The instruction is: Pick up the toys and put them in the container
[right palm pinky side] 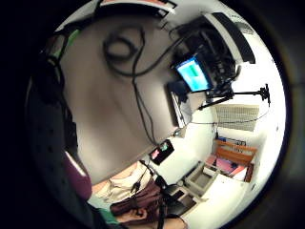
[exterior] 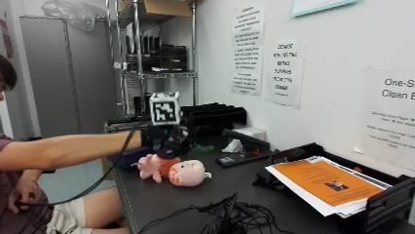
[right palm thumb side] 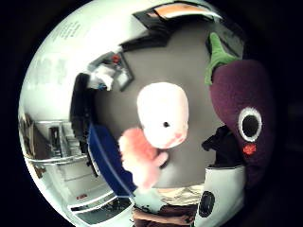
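Observation:
A pink doll toy with a big pale head (exterior: 176,170) lies on the dark table (exterior: 214,195). My gloved right hand (exterior: 167,139) hovers just above it, at the end of an outstretched arm. A purple eggplant plush with a green stalk (right palm thumb side: 241,94) sits right against the palm, and its purple edge (right palm pinky side: 76,179) shows in the other palm view too, so the fingers appear curled round it. Below the palm lies the doll (right palm thumb side: 161,118), with a blue container (right palm thumb side: 106,161) beside it. In the outside view the blue container (exterior: 123,158) shows at the table's left end, behind my arm.
A tangle of black cables (exterior: 220,214) lies on the near table. A black paper tray with orange sheets (exterior: 330,183) stands at the right. A black stapler-like tool (exterior: 243,156), a tissue box (exterior: 246,134) and stacked black trays (exterior: 214,114) line the wall.

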`<state>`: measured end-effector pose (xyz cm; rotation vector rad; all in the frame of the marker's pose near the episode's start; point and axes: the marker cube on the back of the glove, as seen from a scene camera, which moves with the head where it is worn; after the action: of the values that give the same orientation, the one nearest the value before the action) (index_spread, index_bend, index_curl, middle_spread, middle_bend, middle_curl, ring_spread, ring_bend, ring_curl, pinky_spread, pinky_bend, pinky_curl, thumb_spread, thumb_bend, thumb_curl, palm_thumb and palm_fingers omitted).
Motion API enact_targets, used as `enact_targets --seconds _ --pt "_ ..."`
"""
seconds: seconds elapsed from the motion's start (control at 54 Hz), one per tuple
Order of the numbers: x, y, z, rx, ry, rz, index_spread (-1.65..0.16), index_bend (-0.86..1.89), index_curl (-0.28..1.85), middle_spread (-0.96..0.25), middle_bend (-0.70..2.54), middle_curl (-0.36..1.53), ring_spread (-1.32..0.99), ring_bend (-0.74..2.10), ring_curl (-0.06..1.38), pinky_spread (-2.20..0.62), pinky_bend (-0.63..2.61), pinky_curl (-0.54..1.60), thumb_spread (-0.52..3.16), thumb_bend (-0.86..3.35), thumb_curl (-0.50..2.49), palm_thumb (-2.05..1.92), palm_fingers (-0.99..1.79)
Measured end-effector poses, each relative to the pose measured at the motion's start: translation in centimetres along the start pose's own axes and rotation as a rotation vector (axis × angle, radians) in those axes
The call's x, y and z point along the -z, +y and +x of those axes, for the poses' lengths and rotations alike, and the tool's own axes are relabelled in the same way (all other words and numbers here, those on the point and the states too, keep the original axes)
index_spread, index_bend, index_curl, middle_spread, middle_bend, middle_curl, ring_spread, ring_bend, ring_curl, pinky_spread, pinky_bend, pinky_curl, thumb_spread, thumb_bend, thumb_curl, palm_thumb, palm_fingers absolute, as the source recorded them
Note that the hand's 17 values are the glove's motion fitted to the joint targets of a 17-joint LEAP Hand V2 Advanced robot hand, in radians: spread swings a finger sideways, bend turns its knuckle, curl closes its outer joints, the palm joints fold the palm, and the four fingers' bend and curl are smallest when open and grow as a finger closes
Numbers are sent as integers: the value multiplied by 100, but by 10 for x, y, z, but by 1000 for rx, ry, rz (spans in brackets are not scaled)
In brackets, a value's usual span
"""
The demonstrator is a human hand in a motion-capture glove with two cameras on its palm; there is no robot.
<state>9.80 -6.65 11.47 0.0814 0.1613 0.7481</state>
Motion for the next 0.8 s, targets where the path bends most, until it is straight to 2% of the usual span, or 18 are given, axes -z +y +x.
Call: enact_targets --seconds 0.167,0.352,0.463,0.519,0.611,0.686,0.797 --pt "110 15 -50 100 -124 125 -24 35 10 -31 99 74 -37 144 57 -33 135 42 93 21 85 72 69" --pt "153 49 -132 307 -108 193 -30 47 15 -33 96 78 -38 141 58 -32 132 43 78 20 96 72 71" --pt "147 65 -180 244 22 202 -32 51 17 -33 95 80 -38 140 59 -32 131 44 70 19 102 72 71" --pt "142 82 -215 351 -32 183 -33 53 18 -34 95 82 -38 140 59 -32 131 44 67 19 105 71 71" --pt "127 106 -267 420 -64 147 -34 54 20 -34 94 84 -38 140 60 -33 131 45 62 19 110 71 71" --pt "113 134 -314 605 -159 96 -35 54 21 -34 94 85 -38 141 61 -33 131 45 59 19 113 71 70" --pt "84 167 -360 739 -146 41 -36 51 22 -35 92 87 -38 141 62 -33 133 47 55 18 117 70 64"
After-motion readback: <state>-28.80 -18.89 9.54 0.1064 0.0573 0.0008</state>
